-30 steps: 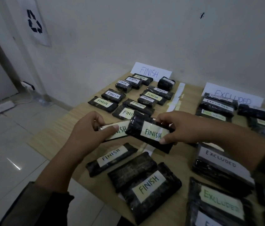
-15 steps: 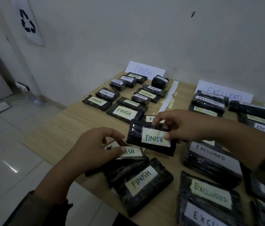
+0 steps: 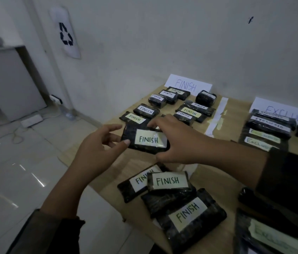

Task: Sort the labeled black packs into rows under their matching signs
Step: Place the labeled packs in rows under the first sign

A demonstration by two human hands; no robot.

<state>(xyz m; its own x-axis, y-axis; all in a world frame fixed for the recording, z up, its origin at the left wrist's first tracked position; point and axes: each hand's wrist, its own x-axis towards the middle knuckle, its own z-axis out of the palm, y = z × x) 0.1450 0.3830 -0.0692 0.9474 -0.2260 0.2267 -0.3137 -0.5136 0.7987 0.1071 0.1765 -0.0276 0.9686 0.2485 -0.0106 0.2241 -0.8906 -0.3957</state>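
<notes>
Behind the gripped pack (image 3: 148, 140) lie the FINISH rows (image 3: 146, 110), under their sign (image 3: 188, 85); before it a pile (image 3: 168, 180); at right, EXCLUDED packs (image 3: 267, 125).

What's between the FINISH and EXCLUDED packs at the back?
Head view: a long white paper strip lies on the wooden table, dividing the black wrapped FINISH packs from the EXCLUDED packs.

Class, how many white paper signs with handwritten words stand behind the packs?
2: white paper FINISH sign at the left; white paper EXCLUDED sign at the right; others may be off-frame.
</notes>
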